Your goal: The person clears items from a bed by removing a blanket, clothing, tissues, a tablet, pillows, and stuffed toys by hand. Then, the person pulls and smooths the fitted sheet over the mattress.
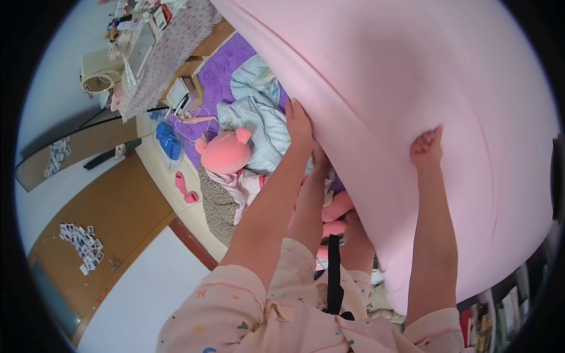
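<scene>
A large pink sheet (376,76) fills the upper right of the head view, stretched out in front of me. At its left edge, my left hand (299,125) is closed on the fabric, with the fingers partly hidden. Farther right, my right hand (428,147) grips the same sheet, its fingers curled in and the cloth pulled to a point above them. Below and left of my left hand lie a crumpled light blue blanket (259,126) and a pink plush toy (226,153) with round ears.
A purple mat (220,70) lies beyond the blanket. Pink slippers (180,183) and a blue bag (169,141) are on the floor at left. A cluttered desk (170,53) stands upper left, a wooden door (112,217) lower left, and books (509,309) lower right.
</scene>
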The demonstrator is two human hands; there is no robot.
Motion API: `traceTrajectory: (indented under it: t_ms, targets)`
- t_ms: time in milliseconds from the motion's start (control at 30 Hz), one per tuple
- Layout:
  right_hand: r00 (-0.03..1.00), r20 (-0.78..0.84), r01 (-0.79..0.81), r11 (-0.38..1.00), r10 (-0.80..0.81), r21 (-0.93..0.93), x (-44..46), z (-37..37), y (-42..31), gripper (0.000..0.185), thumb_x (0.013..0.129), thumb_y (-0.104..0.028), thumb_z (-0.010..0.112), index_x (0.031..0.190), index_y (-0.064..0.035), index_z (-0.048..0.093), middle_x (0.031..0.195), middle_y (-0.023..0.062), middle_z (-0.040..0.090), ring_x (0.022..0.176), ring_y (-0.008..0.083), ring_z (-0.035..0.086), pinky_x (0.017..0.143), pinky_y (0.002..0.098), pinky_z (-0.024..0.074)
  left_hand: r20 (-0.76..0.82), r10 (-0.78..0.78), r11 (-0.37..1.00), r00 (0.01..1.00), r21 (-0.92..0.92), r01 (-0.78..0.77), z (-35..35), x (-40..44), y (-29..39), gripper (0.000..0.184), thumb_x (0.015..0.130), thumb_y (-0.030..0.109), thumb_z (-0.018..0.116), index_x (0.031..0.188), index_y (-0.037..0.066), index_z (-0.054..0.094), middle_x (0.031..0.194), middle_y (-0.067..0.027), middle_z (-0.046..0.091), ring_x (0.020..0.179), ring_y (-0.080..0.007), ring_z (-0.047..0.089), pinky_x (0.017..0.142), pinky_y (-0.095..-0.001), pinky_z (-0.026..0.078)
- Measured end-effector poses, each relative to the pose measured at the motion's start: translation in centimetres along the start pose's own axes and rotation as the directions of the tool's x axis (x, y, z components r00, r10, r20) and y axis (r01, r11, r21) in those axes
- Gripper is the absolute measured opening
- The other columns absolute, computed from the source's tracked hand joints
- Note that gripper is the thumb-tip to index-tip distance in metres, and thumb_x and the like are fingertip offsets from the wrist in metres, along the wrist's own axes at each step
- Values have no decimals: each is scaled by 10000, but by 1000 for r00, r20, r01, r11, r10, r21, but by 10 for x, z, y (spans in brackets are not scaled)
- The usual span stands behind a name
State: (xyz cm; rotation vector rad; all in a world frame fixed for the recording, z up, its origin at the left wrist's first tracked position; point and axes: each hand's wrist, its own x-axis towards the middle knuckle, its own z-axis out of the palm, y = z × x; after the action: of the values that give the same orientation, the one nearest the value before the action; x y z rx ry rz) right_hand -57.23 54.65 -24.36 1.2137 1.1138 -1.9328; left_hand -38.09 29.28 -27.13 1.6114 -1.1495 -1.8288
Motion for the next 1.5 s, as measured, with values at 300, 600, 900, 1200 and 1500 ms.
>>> traceTrajectory:
  t_ms: [300, 600, 900, 1200, 1500]
  targets:
    - [984, -179, -31, 994, 11, -109, -2, 21, -1, 496, 919, -555, 562, 608, -217, 376, 513, -78, 349, 393, 70, 236, 348, 214, 168, -24, -310, 941, 951, -150, 303, 11, 71, 32, 580, 992, 513, 388, 1308, 40, 502, 1199, -39, 592, 1036, -177, 565, 861, -321, 466]
    - [990, -131, -76, 990, 60, -121, -5, 22, -5, 500, 916, -574, 548, 610, -214, 383, 503, -90, 343, 382, 60, 249, 342, 200, 182, 5, 115, 977, 993, 182, -114, 1, 52, -1, 524, 963, 305, 447, 1365, -31, 437, 1364, -260, 477, 1237, -374, 492, 1038, -388, 391]
    - [962, -238, 40, 929, -135, -368, -19, 33, 0, 447, 975, -518, 471, 656, -214, 394, 546, -91, 370, 422, 57, 286, 355, 195, 214, -79, 333, 668, 939, 723, -176, 51, -56, 59, 649, 906, 187, 471, 1493, 33, 242, 1539, -258, 192, 1387, -471, 242, 1092, -580, 272]
    - [888, 441, 235, 697, 129, -677, -14, 330, 103, 482, 1009, -459, 429, 625, -178, 356, 511, -48, 335, 407, 75, 247, 364, 198, 217, -17, 342, 821, 940, 493, -289, -18, -18, 38, 584, 863, 73, 493, 1426, -4, 357, 1464, -272, 343, 1320, -411, 387, 1074, -434, 362]
    - [984, 64, -44, 573, 167, -818, 40, 406, 157, 555, 897, -599, 555, 552, -233, 321, 449, -71, 288, 340, 77, 200, 308, 223, 161, -85, -164, 966, 983, 188, 177, -61, 104, 57, 391, 964, 170, 415, 1256, -57, 544, 1197, -277, 596, 1145, -402, 563, 991, -423, 442]
